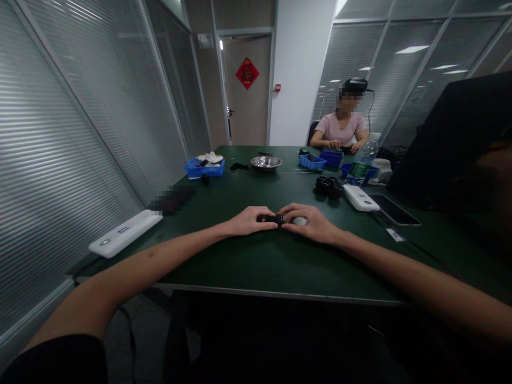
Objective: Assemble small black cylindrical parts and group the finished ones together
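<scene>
Both of my hands meet over the middle of the green table (240, 261). Between them is a small, dark, elongated part (273, 219), whose exact kind I cannot make out. My left hand (253, 220) grips its left end between thumb and fingers. From the other side, my right hand (307, 221) pinches the right end with thumb and fingertips. Something pale and whitish (299, 221) shows beneath my right fingers; whether it is held or lies on the table, I cannot tell.
Black round parts (328, 186) cluster ahead on the right, near a white power bank (360, 198), phone (394, 209) and water bottle (362, 160). A metal bowl (266, 163) and blue baskets (205, 168) stand farther back. Another person (343, 128) sits across. A white device (126, 233) lies left.
</scene>
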Demonstrator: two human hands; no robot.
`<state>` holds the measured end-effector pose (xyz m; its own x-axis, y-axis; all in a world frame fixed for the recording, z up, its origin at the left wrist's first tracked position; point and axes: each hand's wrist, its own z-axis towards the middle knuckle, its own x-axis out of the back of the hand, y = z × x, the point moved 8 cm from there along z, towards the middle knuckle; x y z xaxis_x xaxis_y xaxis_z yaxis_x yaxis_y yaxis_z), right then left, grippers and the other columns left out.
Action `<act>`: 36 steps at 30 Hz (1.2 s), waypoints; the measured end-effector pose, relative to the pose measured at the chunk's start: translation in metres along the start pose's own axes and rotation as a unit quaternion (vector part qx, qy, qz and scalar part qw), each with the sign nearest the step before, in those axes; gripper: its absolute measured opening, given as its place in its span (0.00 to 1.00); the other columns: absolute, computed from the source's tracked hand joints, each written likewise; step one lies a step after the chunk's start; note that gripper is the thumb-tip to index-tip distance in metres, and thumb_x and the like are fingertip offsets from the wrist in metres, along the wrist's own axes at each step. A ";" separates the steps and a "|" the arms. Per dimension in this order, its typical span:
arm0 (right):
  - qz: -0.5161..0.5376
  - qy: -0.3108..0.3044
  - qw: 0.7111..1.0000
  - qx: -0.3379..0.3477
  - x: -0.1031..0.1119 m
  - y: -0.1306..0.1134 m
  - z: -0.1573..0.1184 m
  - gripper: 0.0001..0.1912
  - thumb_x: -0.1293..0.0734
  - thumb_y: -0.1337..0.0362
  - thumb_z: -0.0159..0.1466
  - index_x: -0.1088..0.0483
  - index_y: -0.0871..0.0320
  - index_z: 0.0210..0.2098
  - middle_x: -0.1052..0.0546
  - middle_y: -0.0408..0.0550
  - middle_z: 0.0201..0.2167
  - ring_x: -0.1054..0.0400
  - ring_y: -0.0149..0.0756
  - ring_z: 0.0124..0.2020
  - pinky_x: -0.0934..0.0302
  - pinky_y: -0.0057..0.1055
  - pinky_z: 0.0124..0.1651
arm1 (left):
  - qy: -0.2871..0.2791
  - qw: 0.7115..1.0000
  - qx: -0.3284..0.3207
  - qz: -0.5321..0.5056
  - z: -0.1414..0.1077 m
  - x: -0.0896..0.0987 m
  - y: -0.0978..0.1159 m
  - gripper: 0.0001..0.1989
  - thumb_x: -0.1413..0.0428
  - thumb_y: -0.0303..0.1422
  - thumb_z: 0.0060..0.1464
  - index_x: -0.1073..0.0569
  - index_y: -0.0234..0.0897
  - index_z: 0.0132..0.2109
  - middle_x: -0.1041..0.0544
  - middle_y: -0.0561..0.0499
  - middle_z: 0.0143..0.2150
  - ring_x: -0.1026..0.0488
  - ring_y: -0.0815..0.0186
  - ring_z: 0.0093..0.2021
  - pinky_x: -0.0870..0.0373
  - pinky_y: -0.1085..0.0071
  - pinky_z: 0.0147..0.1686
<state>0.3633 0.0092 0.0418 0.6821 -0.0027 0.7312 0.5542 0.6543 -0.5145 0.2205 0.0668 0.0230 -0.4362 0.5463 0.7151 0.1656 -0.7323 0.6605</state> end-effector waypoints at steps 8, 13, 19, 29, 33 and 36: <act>0.009 0.011 1.000 -0.009 0.001 0.003 0.000 0.12 0.30 0.54 0.67 0.19 0.54 0.39 0.19 0.51 0.47 0.24 0.44 0.45 0.28 0.44 0.51 | -0.002 1.000 0.007 0.002 0.000 0.000 0.000 0.21 0.42 0.47 0.63 0.22 0.35 0.54 0.25 0.47 0.45 0.31 0.65 0.40 0.36 0.70 0.38; 0.047 0.012 0.999 -0.014 -0.001 0.005 -0.001 0.10 0.27 0.56 0.65 0.22 0.56 0.38 0.21 0.52 0.50 0.24 0.43 0.47 0.28 0.44 0.53 | 0.008 1.000 -0.003 0.004 0.001 0.000 -0.002 0.22 0.41 0.47 0.63 0.22 0.34 0.54 0.25 0.47 0.43 0.31 0.65 0.38 0.37 0.70 0.38; 0.073 0.026 0.994 -0.078 0.000 0.018 -0.003 0.18 0.25 0.53 0.62 0.26 0.57 0.45 0.19 0.50 0.43 0.23 0.40 0.41 0.27 0.41 0.48 | 0.005 1.000 0.005 0.013 0.001 0.000 -0.002 0.22 0.42 0.47 0.63 0.22 0.35 0.54 0.25 0.47 0.44 0.31 0.65 0.38 0.37 0.70 0.37; 0.059 0.000 0.997 -0.053 -0.001 0.012 -0.002 0.16 0.27 0.54 0.64 0.25 0.56 0.47 0.20 0.50 0.44 0.23 0.41 0.42 0.27 0.42 0.49 | 0.000 1.000 0.005 0.007 0.001 0.000 -0.004 0.22 0.42 0.48 0.63 0.22 0.36 0.55 0.25 0.47 0.45 0.30 0.64 0.40 0.36 0.70 0.38; 0.063 -0.003 0.997 -0.034 -0.003 0.009 -0.002 0.17 0.26 0.56 0.63 0.26 0.56 0.49 0.21 0.51 0.47 0.24 0.41 0.45 0.27 0.44 0.51 | 0.000 1.000 0.008 0.005 0.001 0.000 -0.004 0.22 0.42 0.48 0.63 0.22 0.37 0.55 0.25 0.47 0.45 0.30 0.64 0.40 0.36 0.70 0.38; 0.035 -0.010 0.998 -0.050 -0.002 0.009 -0.002 0.19 0.27 0.55 0.64 0.27 0.56 0.51 0.21 0.50 0.45 0.24 0.41 0.44 0.27 0.42 0.49 | 0.003 1.000 0.009 0.008 0.001 0.000 -0.003 0.22 0.42 0.47 0.64 0.22 0.36 0.54 0.25 0.47 0.44 0.31 0.64 0.40 0.36 0.70 0.38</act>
<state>0.3675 0.0135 0.0349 0.7118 0.0567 0.7001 0.5509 0.5733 -0.6065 0.2206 0.0692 0.0212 -0.4385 0.5325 0.7240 0.1888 -0.7330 0.6535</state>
